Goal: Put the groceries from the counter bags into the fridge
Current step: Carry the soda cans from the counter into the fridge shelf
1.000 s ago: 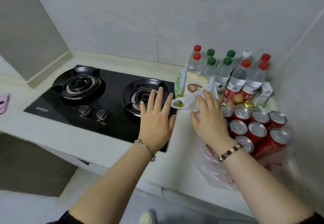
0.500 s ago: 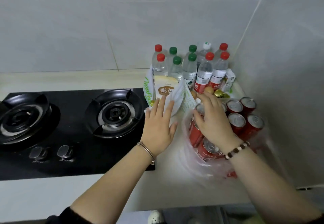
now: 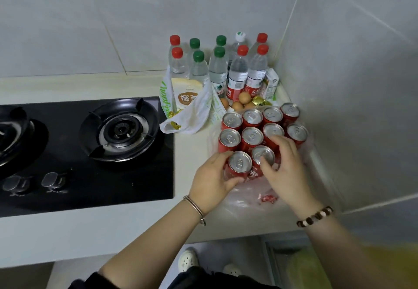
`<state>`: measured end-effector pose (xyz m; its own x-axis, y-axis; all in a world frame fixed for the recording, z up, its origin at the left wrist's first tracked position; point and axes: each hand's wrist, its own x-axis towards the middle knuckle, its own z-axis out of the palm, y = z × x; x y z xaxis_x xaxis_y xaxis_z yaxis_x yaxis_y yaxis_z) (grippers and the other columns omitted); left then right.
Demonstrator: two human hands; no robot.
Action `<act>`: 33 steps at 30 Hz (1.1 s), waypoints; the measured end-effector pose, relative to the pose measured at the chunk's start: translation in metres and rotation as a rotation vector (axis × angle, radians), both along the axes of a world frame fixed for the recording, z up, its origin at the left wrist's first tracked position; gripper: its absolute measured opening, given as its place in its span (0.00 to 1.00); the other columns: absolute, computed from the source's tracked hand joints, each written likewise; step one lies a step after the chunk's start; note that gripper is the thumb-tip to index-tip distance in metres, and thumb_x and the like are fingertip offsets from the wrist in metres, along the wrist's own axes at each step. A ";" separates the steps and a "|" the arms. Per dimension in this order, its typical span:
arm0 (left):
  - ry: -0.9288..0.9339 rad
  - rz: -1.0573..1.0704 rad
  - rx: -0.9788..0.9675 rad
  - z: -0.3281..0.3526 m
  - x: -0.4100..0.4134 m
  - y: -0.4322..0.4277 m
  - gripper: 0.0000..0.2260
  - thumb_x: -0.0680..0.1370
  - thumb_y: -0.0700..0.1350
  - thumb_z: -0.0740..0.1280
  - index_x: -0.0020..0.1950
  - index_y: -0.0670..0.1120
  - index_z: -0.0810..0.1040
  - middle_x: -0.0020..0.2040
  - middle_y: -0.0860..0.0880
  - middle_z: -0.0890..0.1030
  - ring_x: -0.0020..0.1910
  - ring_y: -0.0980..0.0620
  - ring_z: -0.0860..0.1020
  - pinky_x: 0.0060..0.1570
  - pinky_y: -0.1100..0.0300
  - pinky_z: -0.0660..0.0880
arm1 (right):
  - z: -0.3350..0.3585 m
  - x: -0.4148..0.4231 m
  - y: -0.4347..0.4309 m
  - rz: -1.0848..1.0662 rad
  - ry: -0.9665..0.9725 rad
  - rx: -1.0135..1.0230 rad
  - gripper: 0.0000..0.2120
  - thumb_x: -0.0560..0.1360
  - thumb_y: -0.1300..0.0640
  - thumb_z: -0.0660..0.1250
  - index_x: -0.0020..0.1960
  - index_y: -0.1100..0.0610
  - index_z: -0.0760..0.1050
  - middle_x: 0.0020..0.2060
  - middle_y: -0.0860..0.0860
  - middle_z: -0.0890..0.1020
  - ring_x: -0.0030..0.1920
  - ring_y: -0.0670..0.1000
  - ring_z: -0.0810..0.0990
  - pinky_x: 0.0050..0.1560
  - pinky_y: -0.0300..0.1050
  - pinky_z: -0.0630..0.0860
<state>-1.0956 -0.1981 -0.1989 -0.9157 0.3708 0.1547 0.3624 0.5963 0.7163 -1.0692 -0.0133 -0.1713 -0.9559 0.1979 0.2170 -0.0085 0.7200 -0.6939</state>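
My left hand [image 3: 212,177] left the white bag [image 3: 194,117] for the front can [image 3: 239,164], fingers clamped round it. My right hand [image 3: 285,171] pinches the next can [image 3: 263,156] beside it. Tugging could topple the other cans [image 3: 252,135].

We see a black gas hob [image 3: 113,182] at left, its right burner [image 3: 122,129] ringed by a pan support, two knobs [image 3: 53,180] near the front edge, grey tiled wall [image 3: 113,17] far behind, pale shoes [image 3: 187,259] on the floor below.

Ten red cans [image 3: 252,135] upright in an open clear bag [image 3: 242,200] at the bench [image 3: 192,160] corner, capped water bottles [image 3: 218,71] standing behind, eggs [image 3: 244,97] between, slumped white bag [image 3: 194,117] alongside
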 end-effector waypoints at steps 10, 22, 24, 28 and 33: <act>-0.193 0.250 0.014 -0.012 0.008 0.024 0.29 0.65 0.51 0.78 0.63 0.48 0.73 0.57 0.50 0.79 0.55 0.52 0.77 0.49 0.70 0.66 | -0.052 0.002 0.007 -0.073 -0.236 -0.345 0.31 0.65 0.54 0.77 0.63 0.47 0.67 0.58 0.46 0.78 0.58 0.46 0.76 0.59 0.46 0.74; -0.227 0.307 -0.042 -0.027 0.004 0.035 0.29 0.64 0.53 0.78 0.61 0.48 0.74 0.54 0.48 0.81 0.53 0.47 0.78 0.50 0.58 0.74 | -0.059 -0.007 0.004 -0.077 -0.261 -0.339 0.29 0.64 0.57 0.78 0.60 0.52 0.69 0.51 0.44 0.79 0.49 0.43 0.76 0.49 0.36 0.69; -0.223 0.295 -0.035 -0.026 0.006 0.033 0.28 0.64 0.53 0.78 0.61 0.48 0.74 0.54 0.48 0.81 0.53 0.48 0.78 0.50 0.59 0.74 | -0.058 -0.005 0.007 -0.081 -0.242 -0.358 0.29 0.61 0.57 0.79 0.58 0.51 0.71 0.48 0.42 0.79 0.49 0.43 0.78 0.49 0.37 0.72; -0.184 0.271 0.032 -0.017 0.014 0.030 0.28 0.63 0.52 0.79 0.60 0.49 0.75 0.54 0.51 0.80 0.53 0.52 0.78 0.50 0.66 0.70 | -0.049 0.004 0.014 -0.044 -0.227 -0.419 0.28 0.60 0.59 0.80 0.55 0.51 0.72 0.46 0.39 0.80 0.47 0.37 0.78 0.52 0.39 0.76; -0.146 0.268 0.148 0.013 0.017 0.025 0.28 0.61 0.49 0.81 0.58 0.50 0.76 0.48 0.60 0.78 0.47 0.62 0.75 0.46 0.77 0.67 | -0.029 0.001 0.018 0.057 -0.182 -0.481 0.30 0.56 0.51 0.79 0.55 0.46 0.72 0.50 0.43 0.82 0.53 0.43 0.80 0.57 0.49 0.77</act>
<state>-1.0790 -0.1735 -0.1861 -0.9941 0.0969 0.0487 0.0937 0.5419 0.8352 -1.0680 0.0050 -0.1999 -0.9818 0.1812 -0.0568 0.1136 0.3207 -0.9404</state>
